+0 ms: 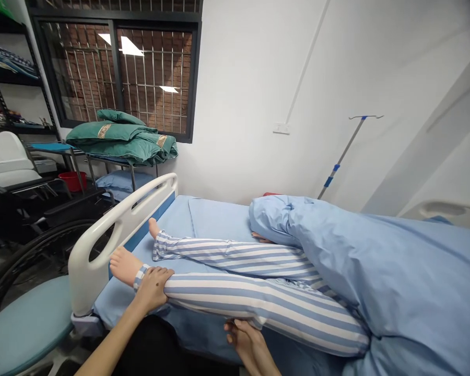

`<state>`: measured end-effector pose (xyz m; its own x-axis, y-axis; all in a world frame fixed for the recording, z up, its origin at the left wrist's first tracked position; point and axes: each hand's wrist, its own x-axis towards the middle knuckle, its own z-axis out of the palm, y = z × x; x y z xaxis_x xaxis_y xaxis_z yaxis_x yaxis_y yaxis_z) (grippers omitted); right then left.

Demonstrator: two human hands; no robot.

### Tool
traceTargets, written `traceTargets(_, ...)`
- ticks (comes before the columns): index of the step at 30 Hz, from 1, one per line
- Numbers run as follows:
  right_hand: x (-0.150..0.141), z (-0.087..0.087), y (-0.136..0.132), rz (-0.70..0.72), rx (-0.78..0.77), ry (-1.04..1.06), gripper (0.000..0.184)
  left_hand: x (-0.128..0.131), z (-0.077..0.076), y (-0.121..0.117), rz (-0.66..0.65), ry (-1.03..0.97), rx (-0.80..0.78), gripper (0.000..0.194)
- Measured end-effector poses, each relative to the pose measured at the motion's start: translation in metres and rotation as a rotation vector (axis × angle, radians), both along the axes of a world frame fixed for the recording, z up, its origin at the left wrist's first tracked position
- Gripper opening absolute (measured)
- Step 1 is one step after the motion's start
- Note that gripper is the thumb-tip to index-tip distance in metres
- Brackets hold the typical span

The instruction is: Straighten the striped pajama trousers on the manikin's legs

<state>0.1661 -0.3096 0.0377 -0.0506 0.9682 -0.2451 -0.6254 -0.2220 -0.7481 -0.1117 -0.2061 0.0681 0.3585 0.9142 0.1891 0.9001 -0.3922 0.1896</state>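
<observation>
A lying figure, apparently a care mannequin, wears blue-and-white striped pyjama trousers. My left hand point(152, 289) grips the near leg point(258, 308) at the ankle, just above the bare foot point(125, 265). My right hand point(246, 340) is under that leg further up, with its fingers curled against the striped cloth. The far leg point(227, 256) lies apart from the near one, its foot point(153, 227) pointing up. A light blue quilt point(360, 261) covers the figure's upper part and hides the body. A hand of the figure point(260, 238) shows at the quilt's edge.
The bed has a white footboard point(102, 235) beside the feet and a blue sheet point(215, 219). Left of it stand a wheelchair point(31, 245), a folded green bedding pile point(121, 138) and a metal shelf point(11, 78). An IV pole point(344, 156) rises behind the bed.
</observation>
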Motion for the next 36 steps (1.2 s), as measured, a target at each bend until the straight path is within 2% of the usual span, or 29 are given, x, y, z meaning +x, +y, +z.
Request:
traceTargets(4,-0.018,-0.024,0.006,-0.041,-0.080,0.127,0.021,-0.010,0.016,-0.009,0.001,0.094,0.065,0.047)
traceTargets(8,-0.028,-0.047,0.011,-0.016,-0.102,0.241,0.018,-0.013,0.025,-0.016,-0.004,0.164,0.081,0.043)
traceTargets(12,-0.029,-0.064,0.012,0.018,-0.111,0.323,0.016,-0.013,0.018,-0.019,-0.002,0.196,0.050,0.045)
traceTargets(15,-0.026,-0.064,0.009,0.026,-0.115,0.331,0.016,-0.015,0.007,-0.020,0.010,0.179,0.040,0.045)
traceTargets(18,-0.019,-0.054,0.004,0.025,-0.112,0.299,0.018,-0.017,-0.004,-0.018,0.002,0.110,0.062,0.047)
traceTargets(22,-0.006,-0.028,-0.003,0.032,-0.080,0.212,0.017,-0.012,-0.015,-0.010,-0.014,0.000,0.121,0.048)
traceTargets(30,0.031,0.033,-0.006,0.072,0.104,-0.027,0.023,0.032,-0.034,0.015,0.012,-0.178,0.092,0.053)
traceTargets(33,0.038,0.046,-0.002,0.080,0.126,-0.091,0.026,0.044,-0.041,0.017,0.031,-0.221,0.082,0.053)
traceTargets(36,0.041,0.051,0.001,0.082,0.128,-0.144,0.028,0.049,-0.047,0.014,0.048,-0.242,0.064,0.055)
